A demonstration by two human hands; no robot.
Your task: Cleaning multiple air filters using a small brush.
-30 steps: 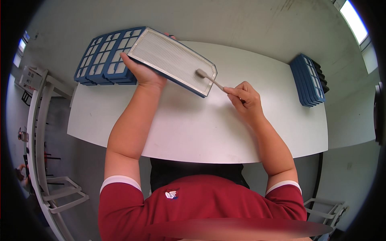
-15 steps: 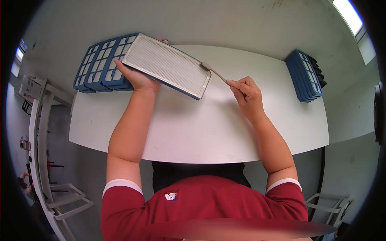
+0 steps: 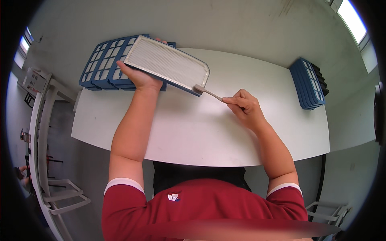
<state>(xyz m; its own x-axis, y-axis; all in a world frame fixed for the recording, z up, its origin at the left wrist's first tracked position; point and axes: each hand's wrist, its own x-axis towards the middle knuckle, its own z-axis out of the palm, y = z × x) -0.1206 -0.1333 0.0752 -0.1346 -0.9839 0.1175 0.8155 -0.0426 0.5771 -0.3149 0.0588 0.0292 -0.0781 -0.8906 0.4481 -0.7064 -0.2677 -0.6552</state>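
My left hand (image 3: 144, 78) grips a rectangular air filter (image 3: 167, 62) with white pleats and a blue frame, its palm under the near long edge and fingertips showing over the far edge. The filter is held tilted above the table, pleated face up. In a pinch, my right hand (image 3: 245, 105) holds a thin beige brush (image 3: 212, 94) by its handle. The brush's head touches the filter's near right corner; its bristles are hidden.
Blue-framed filters (image 3: 105, 64) with white grid faces stand side by side at the white table's (image 3: 209, 136) far left. A stack of blue filters (image 3: 306, 84) stands at the far right, black parts (image 3: 321, 80) behind it. A wall rises beyond the table.
The brush head has moved along the filter's right end, from the far corner to the near one. My right hand has come slightly nearer. The left hand still holds the filter.
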